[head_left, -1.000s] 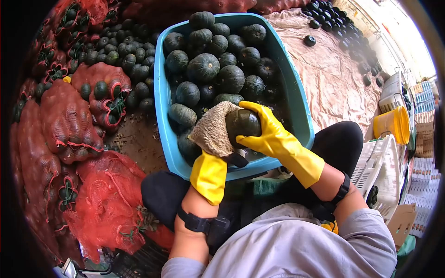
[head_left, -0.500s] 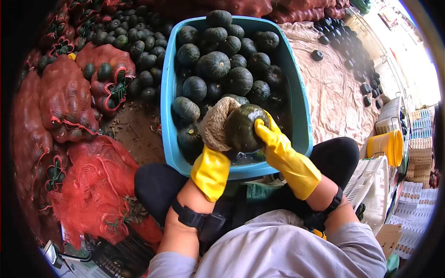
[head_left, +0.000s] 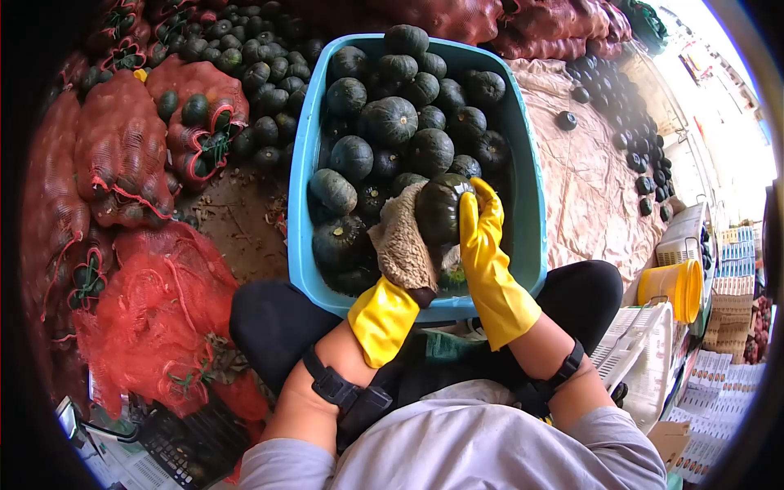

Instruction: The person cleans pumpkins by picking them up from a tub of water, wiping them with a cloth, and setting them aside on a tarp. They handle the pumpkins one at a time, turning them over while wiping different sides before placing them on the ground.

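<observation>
Over the near end of a blue tub point(head_left: 296, 212), a wet dark green pumpkin point(head_left: 441, 210) is held between my hands. My right hand point(head_left: 487, 249), in a yellow rubber glove, grips its right side, fingers curved over the top. My left hand point(head_left: 388, 318) also has a yellow glove; a brown textured cloth point(head_left: 404, 241) covers its fingers and presses against the pumpkin's left side. Those fingers are hidden beneath the cloth. Several more dark green pumpkins point(head_left: 390, 121) are heaped in the tub, some sitting in water near my hands.
Red mesh sacks point(head_left: 122, 147) of pumpkins line the left, with a crumpled red net point(head_left: 155, 318) nearer me. Loose pumpkins point(head_left: 269, 73) lie behind the tub. A pinkish sheet point(head_left: 572, 188), a yellow bucket point(head_left: 671, 287) and white crates point(head_left: 633, 343) are on the right.
The pumpkin has turned and shifted slightly right and up. My right hand has slid so its fingers point upward along the side. The cloth-covered left hand has moved right and lower.
</observation>
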The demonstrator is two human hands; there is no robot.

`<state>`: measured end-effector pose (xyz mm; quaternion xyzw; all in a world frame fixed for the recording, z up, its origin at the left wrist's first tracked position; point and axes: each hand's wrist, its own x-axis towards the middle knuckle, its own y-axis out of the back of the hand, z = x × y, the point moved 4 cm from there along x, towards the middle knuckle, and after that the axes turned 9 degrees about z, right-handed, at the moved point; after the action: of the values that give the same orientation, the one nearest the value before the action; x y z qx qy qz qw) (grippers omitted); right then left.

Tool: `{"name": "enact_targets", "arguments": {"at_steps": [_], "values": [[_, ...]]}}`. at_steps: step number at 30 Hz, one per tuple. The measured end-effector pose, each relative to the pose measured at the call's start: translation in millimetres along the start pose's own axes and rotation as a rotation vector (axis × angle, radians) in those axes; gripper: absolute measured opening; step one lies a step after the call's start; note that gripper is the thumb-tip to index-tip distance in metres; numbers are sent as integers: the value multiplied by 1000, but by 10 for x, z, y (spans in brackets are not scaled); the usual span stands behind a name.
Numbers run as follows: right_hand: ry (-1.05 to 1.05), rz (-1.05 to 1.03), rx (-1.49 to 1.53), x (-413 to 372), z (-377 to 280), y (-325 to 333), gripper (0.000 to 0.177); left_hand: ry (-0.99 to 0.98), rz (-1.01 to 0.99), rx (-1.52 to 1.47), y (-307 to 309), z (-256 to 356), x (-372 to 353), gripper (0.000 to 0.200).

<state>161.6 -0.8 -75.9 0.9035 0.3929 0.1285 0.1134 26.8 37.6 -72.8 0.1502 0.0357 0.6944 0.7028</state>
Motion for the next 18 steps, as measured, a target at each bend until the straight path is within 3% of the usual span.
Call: {"name": "enact_targets", "arguments": {"at_steps": [1, 2, 3, 5, 7, 8, 11, 13, 15, 18], "values": [[149, 61, -11, 23, -103, 0, 58, 44, -101, 112, 60, 192, 6, 71], [250, -7, 5, -105, -210, 14, 66, 77, -210, 230, 121, 383, 5, 76], [462, 51, -241, -180, -251, 30, 69, 97, -324, 347, 185, 576, 0, 81], [366, -32, -164, -170, -164, 40, 67, 100, -381, 337, 232, 549, -16, 77], [22, -217, 127, -253, -117, 92, 65, -9, -351, 241, 248, 454, 9, 73], [61, -242, 166, -302, -68, 107, 60, -89, -329, 176, 273, 387, 68, 70], [-291, -458, 542, -373, -275, 182, 55, -243, -340, 115, 313, 213, 245, 64], [-743, -493, 935, -320, -167, 118, 70, -266, -331, 104, 298, 116, 327, 60], [-1010, -455, 1155, -294, -145, 46, 75, -216, -284, 71, 231, 37, 322, 56], [-1155, -180, 1029, -356, -122, 69, 77, -51, -167, -11, 90, 23, 129, 50]]}}
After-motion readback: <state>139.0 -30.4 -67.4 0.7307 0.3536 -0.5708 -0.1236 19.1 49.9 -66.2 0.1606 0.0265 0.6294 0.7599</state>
